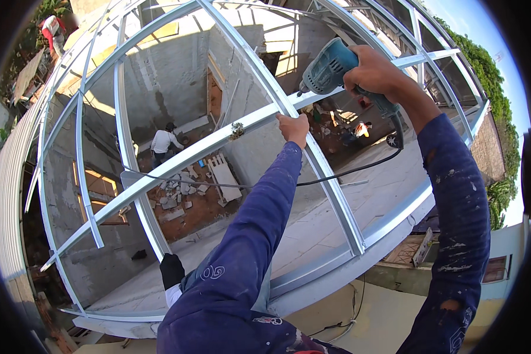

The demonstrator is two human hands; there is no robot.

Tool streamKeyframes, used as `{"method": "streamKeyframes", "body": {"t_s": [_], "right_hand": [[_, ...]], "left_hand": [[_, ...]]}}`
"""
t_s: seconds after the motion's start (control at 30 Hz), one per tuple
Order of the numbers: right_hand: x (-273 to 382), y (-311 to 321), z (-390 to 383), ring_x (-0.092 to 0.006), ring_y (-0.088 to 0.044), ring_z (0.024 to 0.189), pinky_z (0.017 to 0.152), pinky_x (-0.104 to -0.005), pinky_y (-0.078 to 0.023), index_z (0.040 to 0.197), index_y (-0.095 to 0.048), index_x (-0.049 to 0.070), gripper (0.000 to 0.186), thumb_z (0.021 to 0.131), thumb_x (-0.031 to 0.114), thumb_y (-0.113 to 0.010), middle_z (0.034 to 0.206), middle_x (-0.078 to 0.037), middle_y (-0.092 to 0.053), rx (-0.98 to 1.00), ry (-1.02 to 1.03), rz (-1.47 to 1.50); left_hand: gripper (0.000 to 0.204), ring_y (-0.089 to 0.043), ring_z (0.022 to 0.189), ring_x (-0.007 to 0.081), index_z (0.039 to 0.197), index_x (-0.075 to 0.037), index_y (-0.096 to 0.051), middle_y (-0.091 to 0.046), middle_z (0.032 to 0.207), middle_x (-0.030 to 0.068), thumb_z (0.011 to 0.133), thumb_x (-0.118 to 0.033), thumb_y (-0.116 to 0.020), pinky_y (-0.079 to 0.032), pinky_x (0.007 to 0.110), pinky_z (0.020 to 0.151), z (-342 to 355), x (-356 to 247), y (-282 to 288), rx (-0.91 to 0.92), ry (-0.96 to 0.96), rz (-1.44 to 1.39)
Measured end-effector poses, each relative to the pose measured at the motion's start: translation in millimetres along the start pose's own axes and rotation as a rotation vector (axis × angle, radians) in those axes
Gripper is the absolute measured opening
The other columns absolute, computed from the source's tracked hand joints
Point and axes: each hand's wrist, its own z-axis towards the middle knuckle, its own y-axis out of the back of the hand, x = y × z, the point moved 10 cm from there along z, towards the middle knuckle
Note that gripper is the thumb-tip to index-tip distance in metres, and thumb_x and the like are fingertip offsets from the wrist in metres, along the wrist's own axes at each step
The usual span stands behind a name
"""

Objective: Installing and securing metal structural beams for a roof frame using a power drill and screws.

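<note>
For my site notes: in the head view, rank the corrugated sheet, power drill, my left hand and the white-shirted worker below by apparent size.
1. Corrugated sheet
2. Power drill
3. Left hand and white-shirted worker below: too alike to rank

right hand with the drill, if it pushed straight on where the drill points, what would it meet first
The drill would likely meet the long silver crossbeam first, near the left hand, though depth is unclear.

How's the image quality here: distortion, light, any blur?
Head view: the metal roof framing bows toward the dark rim; head view: harsh sunlight bleaches patches at upper left, while the grey walls below lie shaded; head view: the power drill looks fairly crisp, the worker below small and short on detail.
</note>
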Motion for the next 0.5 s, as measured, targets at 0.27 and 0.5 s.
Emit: {"method": "streamKeyframes", "body": {"t_s": [0.27, 0.5], "right_hand": [[6.9, -5.2, 28.3, -0.0191, -0.062, 0.055, 0.045, -0.0326, -0.049, 0.106, -0.060, -0.004, 0.045, 0.064, 0.009, -0.069, 0.074, -0.014, -0.065, -0.048, 0.105, -0.093], [4.3, -30.5, 54.6, -0.0216, -0.063, 0.057, 0.045, -0.0334, -0.049, 0.115, -0.061, -0.006, 0.056, 0.061, 0.007, -0.067, 0.075, -0.017, -0.067, 0.067, 0.081, -0.257]], "left_hand": [[0.082, -0.055, 0.127, 0.0453, 0.148, 0.012, -0.019, -0.048, 0.137, 0.0372, 0.081, -0.001, -0.062, -0.043, 0.042, 0.112, -8.8, -12.5, -2.0, 0.108, -0.004, -0.301], [0.081, -0.049, 0.133, 0.0463, 0.150, 0.011, -0.018, -0.039, 0.145, 0.0383, 0.082, 0.000, -0.060, -0.040, 0.043, 0.114, -7.8, -6.8, -3.3, 0.083, -0.007, -0.284]]}}
